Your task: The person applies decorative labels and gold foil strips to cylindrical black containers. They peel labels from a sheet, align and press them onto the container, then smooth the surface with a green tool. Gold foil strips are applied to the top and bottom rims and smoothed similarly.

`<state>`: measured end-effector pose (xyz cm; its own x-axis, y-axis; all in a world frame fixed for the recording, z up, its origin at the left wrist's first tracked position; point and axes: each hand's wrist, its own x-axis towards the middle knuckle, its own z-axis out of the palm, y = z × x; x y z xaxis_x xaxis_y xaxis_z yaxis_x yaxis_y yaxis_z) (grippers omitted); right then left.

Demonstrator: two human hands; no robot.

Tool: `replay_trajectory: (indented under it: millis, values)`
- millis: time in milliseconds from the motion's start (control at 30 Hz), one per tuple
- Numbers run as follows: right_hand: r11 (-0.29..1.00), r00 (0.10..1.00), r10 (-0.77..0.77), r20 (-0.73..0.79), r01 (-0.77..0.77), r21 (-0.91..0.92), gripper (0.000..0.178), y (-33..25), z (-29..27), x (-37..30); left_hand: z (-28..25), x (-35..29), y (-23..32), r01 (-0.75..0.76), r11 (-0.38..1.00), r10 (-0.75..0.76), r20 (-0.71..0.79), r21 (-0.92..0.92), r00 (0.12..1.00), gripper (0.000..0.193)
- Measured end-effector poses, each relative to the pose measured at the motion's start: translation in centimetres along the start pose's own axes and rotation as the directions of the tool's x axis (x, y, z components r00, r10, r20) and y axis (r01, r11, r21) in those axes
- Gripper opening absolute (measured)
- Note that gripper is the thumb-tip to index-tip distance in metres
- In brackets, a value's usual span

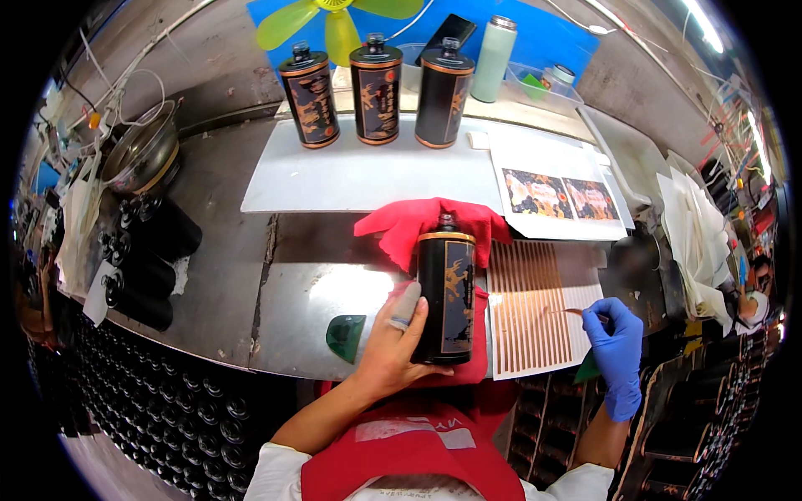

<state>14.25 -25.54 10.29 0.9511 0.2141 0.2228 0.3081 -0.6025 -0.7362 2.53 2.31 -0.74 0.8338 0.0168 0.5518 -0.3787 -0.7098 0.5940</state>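
A black bottle (447, 301) with copper bands and a decorated dark panel stands upright, leaning slightly, in front of me. My left hand (397, 338), with a grey cover on one finger, is wrapped round its lower left side. Beneath and behind the bottle lies a red cloth (426, 221). To its right is a white sheet (589, 346) bearing rows of thin copper-coloured strips (530, 309). Over the sheet's right side, my right hand (616, 330), in a blue glove, pinches the end of a thin copper strip (571, 311). A green scraper (344, 337) lies left of the bottle.
Behind stand three black bottles (376, 92) on a white board (309, 179), with a pale green flask (494, 63) and a yellow-green fan (338, 25). Printed sheets (555, 196) lie back right. Black bottles (142, 275) lie left; racks of bottles (175, 401) fill the space below.
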Motion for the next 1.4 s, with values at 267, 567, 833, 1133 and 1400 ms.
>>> replay_trajectory:
  millis: [267,567,833,1133,1400]
  values:
    - [0.988,0.916,-0.014,0.400,0.075,-0.135,0.010,-6.7,-0.6,0.4,-1.8,0.5,0.3,0.061,0.968,-0.053,0.038,-0.243,0.998,0.092]
    - [0.917,0.793,-0.398,0.461,0.356,0.178,0.011,-13.3,-0.3,1.8,-5.0,11.2,6.9,0.479,0.238,0.083,0.509,-0.845,0.857,0.030]
    - [0.892,0.902,0.162,0.401,-0.308,0.331,0.007,-5.3,-2.1,0.7,-8.2,6.5,4.3,0.517,0.642,-0.214,0.515,-0.567,0.830,0.008]
    - [0.722,0.801,0.400,0.444,-0.575,0.386,0.006,5.0,1.0,-3.0,-4.4,-1.6,3.3,0.630,0.629,-0.581,0.263,-0.456,0.770,0.007]
    - [0.726,0.795,0.417,0.440,-0.583,0.365,0.009,8.8,2.0,-3.0,-2.0,-2.3,3.8,0.602,0.631,-0.620,0.149,-0.489,0.770,0.008]
